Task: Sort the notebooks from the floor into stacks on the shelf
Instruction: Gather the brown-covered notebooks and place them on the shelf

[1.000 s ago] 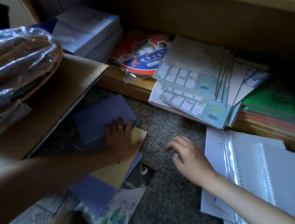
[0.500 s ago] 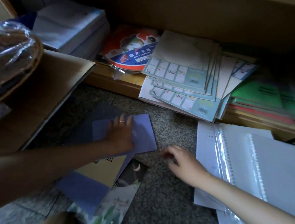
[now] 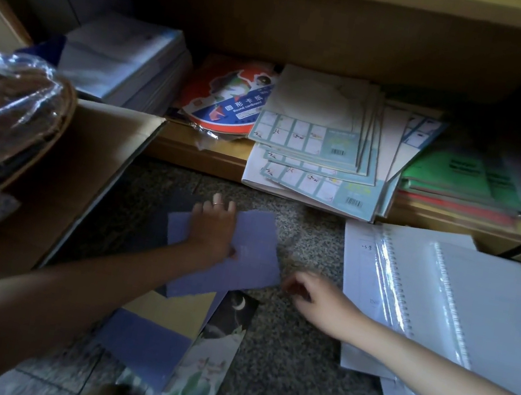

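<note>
Several notebooks lie overlapped on the speckled floor point(image 3: 273, 394) before the shelf point(image 3: 186, 153), and the left hand point(image 3: 212, 227) presses flat on the topmost, a tilted purple notebook point(image 3: 251, 258), its fingers point(image 3: 218, 202) straight and slightly apart. That notebook overlaps a yellow notebook point(image 3: 171, 310), with a second purple notebook point(image 3: 140, 347) and a moon-picture notebook point(image 3: 221, 340) nearer the person. The right hand point(image 3: 317, 299) rests just beside the top notebook's right corner, fingers curled; whether they pinch it I cannot tell.
</note>
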Action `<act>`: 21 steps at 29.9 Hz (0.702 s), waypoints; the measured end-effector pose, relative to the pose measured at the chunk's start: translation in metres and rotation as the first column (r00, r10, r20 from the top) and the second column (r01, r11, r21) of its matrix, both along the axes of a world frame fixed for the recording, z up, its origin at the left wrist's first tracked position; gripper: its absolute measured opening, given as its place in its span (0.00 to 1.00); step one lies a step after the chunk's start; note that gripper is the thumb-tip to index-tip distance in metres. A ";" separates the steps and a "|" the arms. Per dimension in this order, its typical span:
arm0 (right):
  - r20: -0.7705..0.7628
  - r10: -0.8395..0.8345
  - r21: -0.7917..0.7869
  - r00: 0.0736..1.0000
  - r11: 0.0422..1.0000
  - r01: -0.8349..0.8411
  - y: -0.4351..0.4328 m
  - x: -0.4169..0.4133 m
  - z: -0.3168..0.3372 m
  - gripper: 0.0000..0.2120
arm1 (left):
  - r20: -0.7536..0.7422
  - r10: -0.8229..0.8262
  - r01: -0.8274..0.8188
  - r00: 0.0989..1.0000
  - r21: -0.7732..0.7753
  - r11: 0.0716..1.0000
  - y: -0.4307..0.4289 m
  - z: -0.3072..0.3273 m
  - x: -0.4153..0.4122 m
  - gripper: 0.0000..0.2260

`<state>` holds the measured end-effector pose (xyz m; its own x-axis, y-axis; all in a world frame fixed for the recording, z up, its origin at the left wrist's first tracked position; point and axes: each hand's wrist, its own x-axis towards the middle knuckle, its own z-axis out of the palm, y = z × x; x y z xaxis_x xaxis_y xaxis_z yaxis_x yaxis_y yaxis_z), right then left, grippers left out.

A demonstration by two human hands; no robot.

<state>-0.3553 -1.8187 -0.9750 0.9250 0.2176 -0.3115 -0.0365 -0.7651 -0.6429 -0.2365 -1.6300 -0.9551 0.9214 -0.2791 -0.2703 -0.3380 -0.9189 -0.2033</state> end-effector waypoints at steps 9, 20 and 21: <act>-0.080 -0.117 0.156 0.990 0.979 0.128 -0.009 -0.011 0.009 0.05 | 0.007 -0.213 0.190 0.977 -0.481 0.856 -0.042 0.110 -0.002 0.08; 0.268 -0.606 0.810 0.749 0.563 0.165 0.001 0.012 0.135 0.15 | -0.169 -0.086 -0.176 0.982 -0.981 -0.083 -0.057 0.224 0.025 0.11; 0.274 -0.635 0.828 0.722 0.538 0.159 0.001 0.018 0.147 0.12 | -0.179 -0.068 -0.187 0.982 -0.972 -0.144 -0.058 0.229 0.027 0.11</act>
